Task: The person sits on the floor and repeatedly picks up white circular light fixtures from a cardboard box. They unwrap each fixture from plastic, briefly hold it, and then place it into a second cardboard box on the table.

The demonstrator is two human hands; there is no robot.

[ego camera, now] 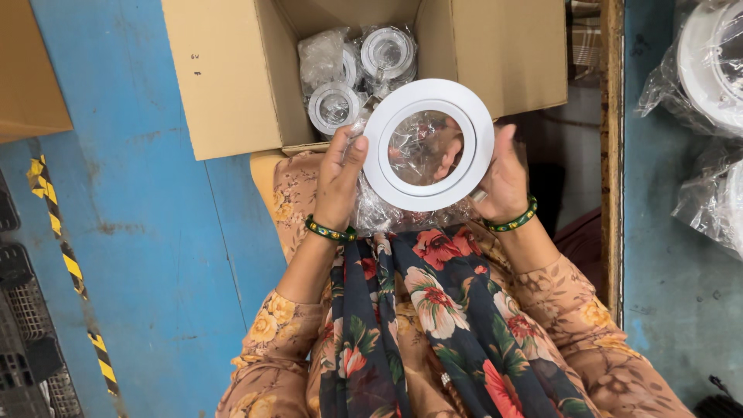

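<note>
A round white ring-shaped lamp housing (428, 144) is held up above my lap, with clear crinkled plastic wrap (422, 147) showing through its middle. My left hand (340, 178) grips its left rim, thumb on the front face. My right hand (503, 182) holds the right rim from behind. More plastic (375, 210) bunches below the ring against my lap. Both wrists wear green beaded bracelets.
An open cardboard box (232, 77) stands just beyond my hands, holding several similar white rings in plastic bags (334, 104). Bagged white fittings (708, 62) lie on the blue surface at right. A wooden edge (613, 155) runs vertically. Yellow-black tape (70, 263) marks the blue floor at left.
</note>
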